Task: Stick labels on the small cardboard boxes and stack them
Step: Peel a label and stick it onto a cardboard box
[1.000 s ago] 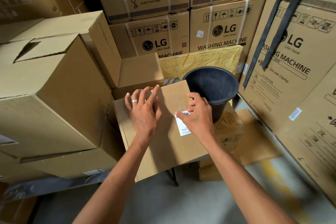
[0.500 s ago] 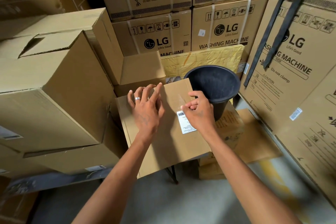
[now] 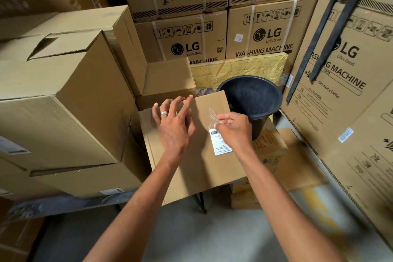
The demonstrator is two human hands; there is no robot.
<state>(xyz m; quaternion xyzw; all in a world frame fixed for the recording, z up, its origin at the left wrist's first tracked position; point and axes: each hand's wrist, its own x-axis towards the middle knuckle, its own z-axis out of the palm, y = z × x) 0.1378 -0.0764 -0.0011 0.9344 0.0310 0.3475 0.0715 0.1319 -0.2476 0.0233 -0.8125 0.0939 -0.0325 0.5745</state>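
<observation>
The left hand (image 3: 173, 127) is resting with spread fingers on the cardboard box (image 3: 191, 166) while the right hand (image 3: 234, 128) is pinching a clear backing strip (image 3: 213, 115) just above the shipping label (image 3: 220, 143), whose long axis is running toward the person.

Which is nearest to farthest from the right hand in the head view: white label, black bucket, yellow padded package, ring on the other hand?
From the right hand:
1. White label, directly under its fingers, on the box top.
2. Black bucket, just behind and to its right.
3. Ring, across on the left hand.
4. Yellow padded package, farthest back, behind the bucket against the LG cartons.
</observation>
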